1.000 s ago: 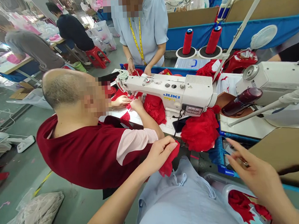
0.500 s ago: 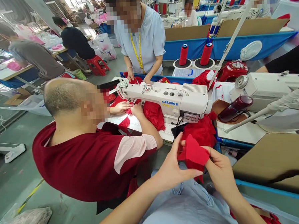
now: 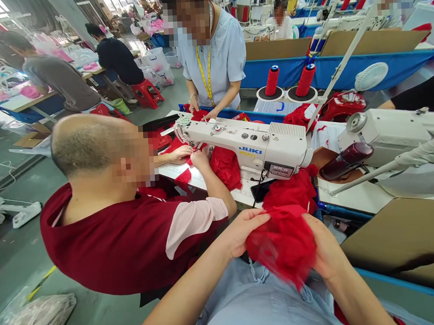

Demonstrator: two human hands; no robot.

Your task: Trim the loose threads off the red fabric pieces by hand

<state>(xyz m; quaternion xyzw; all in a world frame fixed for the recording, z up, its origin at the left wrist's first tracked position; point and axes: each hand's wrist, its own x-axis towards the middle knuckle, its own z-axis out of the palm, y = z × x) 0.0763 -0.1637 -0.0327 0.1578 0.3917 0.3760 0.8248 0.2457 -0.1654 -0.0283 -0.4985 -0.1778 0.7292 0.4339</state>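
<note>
A piece of thin red fabric [image 3: 281, 244] is stretched between my two hands, above my lap; its lower edge is blurred. My left hand [image 3: 244, 234] grips its left upper edge, thumb on top and fingers behind. On the other side my right hand [image 3: 325, 246] closes around the right edge, its fingers mostly hidden behind the cloth. Just beyond lies a heap of red fabric [image 3: 294, 192] on the sewing table. A white sewing machine [image 3: 245, 144] stands behind that heap, with more bunched red cloth [image 3: 225, 168] under its arm.
Close on my left sits a co-worker in a dark red top [image 3: 122, 235], hands at the needle. Across the table stands another person in a light blue blouse [image 3: 217, 60]. A cardboard panel [image 3: 399, 240] and a second machine [image 3: 390, 129] are on my right.
The red piece has gone from a folded shape to a wider, spread-out one. My left hand has turned from widely parted fingers to a grip on its edge.
</note>
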